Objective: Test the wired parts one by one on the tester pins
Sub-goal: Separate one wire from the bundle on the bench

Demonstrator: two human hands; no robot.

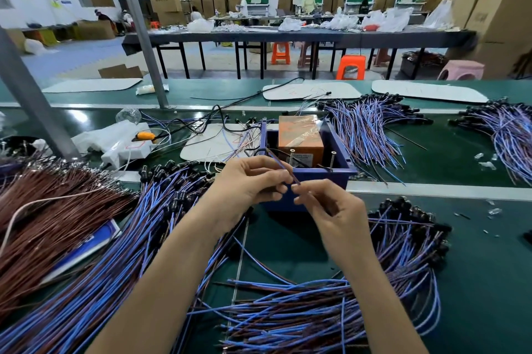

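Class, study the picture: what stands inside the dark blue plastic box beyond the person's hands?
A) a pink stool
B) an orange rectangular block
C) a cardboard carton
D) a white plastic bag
B: the orange rectangular block stands inside the dark blue plastic box, just beyond the left hand and right hand, which both pinch a thin blue-and-brown wire.

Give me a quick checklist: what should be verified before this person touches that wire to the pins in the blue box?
1. Wired part pinched by left hand and right hand: ok.
2. Single part in the grip: ok, one thin pair.
3. Tester pins in the blue box unobstructed: ok.
4. Wire ends touching the pins: not ok, held apart from them.
5. Power to the pins: cannot tell.
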